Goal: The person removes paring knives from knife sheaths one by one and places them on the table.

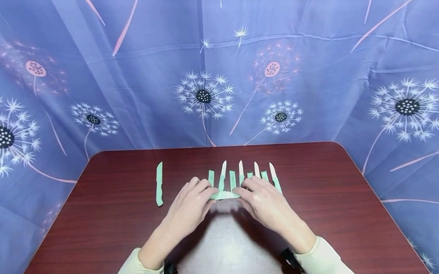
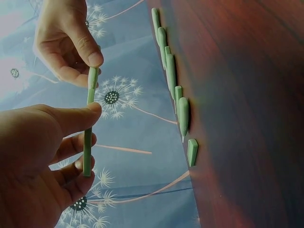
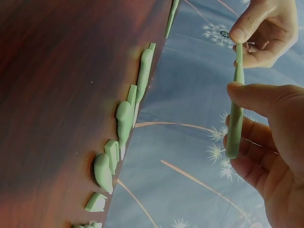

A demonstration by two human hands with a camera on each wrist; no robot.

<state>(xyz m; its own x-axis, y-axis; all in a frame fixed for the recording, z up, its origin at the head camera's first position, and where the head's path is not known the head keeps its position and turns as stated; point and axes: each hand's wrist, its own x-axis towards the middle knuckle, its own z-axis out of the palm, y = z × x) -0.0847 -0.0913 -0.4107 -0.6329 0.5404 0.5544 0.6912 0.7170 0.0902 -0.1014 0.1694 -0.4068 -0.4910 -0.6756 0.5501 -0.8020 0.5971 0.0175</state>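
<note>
In the head view both hands meet over the table's middle on one light green paring knife (image 1: 226,195), held crosswise. My left hand (image 1: 191,199) pinches its flat green sheath (image 2: 87,152) between thumb and fingers. The knife's rounded handle (image 3: 234,128) is gripped by my right hand (image 1: 266,202), thumb on one side and fingers on the other. A pale stretch shows between the two hands. Just beyond them lies a row of paring knives (image 1: 222,183) with bare white blades pointing away, and green sheaths (image 1: 211,177) between them. The right hand partly hides this row.
A green knife in its sheath (image 1: 159,185) lies apart on the left of the table. The dark red wooden table (image 1: 102,213) ends at a blue curtain (image 1: 151,89) with dandelion prints behind and at both sides.
</note>
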